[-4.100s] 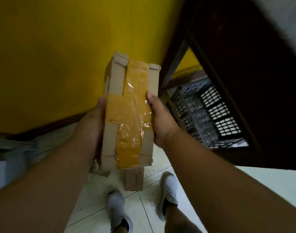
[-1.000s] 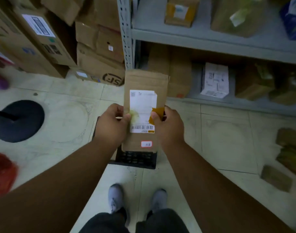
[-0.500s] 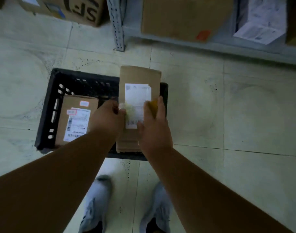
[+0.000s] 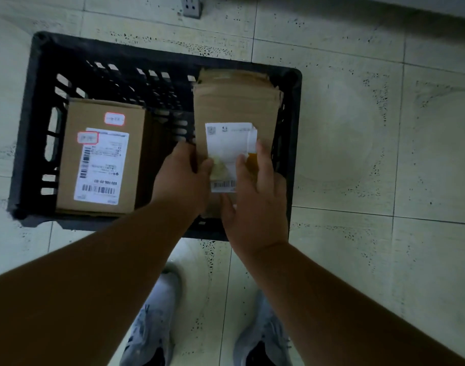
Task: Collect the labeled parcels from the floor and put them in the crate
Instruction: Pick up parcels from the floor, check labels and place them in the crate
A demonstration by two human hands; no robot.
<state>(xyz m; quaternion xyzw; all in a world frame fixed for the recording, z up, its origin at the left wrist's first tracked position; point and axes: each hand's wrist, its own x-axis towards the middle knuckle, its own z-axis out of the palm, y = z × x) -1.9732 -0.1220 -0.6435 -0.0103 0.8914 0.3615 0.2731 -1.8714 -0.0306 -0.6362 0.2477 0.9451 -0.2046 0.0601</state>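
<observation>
A black slatted crate (image 4: 32, 122) stands on the tiled floor just ahead of my feet. Inside it, on the left, lies a brown parcel (image 4: 75, 120) with a white shipping label facing up. I hold a second brown parcel (image 4: 234, 101) with a white label over the crate's right half, its far end down inside the rim. My left hand (image 4: 181, 180) grips its left edge, thumb on the label. My right hand (image 4: 255, 196) holds the right side, fingers lying across the label and a patch of yellow tape.
A grey shelf post foot (image 4: 190, 6) stands on the floor beyond the crate, with a shelf's shadowed edge along the top right. My two grey shoes (image 4: 152, 334) are directly below the crate. Pale tiled floor (image 4: 384, 154) spreads to the right.
My view has tilted down from the shelves to the crate. Both hands have carried the labeled parcel lower, into the crate's right half beside the other parcel.
</observation>
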